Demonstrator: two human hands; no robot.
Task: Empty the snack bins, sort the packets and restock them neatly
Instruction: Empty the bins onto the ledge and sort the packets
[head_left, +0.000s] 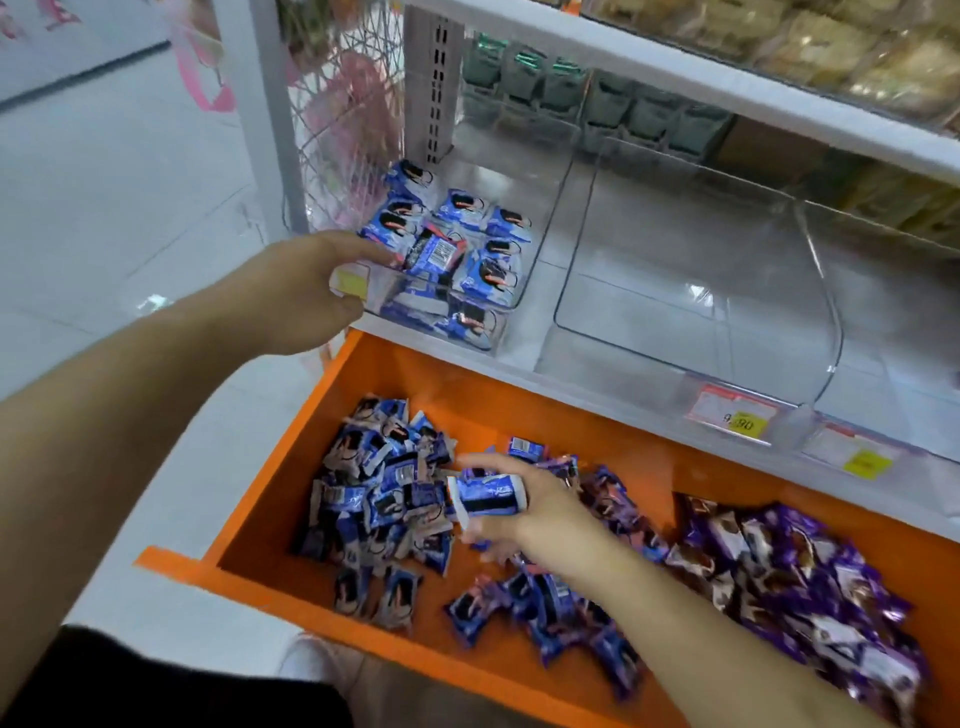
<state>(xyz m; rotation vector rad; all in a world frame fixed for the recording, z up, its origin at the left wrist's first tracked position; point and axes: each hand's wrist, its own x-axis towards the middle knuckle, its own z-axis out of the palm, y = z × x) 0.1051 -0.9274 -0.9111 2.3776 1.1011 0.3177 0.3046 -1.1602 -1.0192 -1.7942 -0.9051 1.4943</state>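
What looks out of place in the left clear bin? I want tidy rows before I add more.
One blue packet near the left hand lies barcode side up and tilted, while the other packets in the clear bin show their fronts.

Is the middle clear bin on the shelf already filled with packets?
No, the middle clear bin holds no packets, while only the left bin contains blue packets.
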